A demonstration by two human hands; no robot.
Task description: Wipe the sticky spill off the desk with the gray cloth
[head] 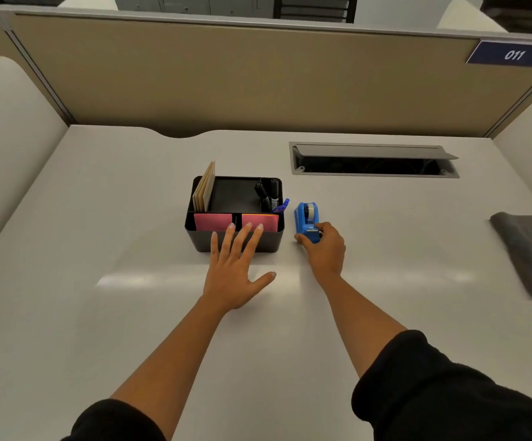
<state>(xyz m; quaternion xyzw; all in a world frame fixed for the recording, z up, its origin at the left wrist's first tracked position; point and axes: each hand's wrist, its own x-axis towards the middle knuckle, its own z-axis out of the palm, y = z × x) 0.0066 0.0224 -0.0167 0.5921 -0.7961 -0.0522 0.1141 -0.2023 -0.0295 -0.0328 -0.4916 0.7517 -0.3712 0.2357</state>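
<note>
Both hands are off the folded gray cloth (528,254). It lies well out to the right of your right hand (323,249), flat on the white desk (99,218), long axis running away from you and slightly left. Right hand is the nearer one, but its fingers are curled around the small blue plastic tape dispenser (306,221). Left hand (234,272) is spread wide, holding nothing, fingertips at the front wall of the black plastic desk organizer (236,243). No spill visible to me. Likely next: release dispenser, reach right.
</note>
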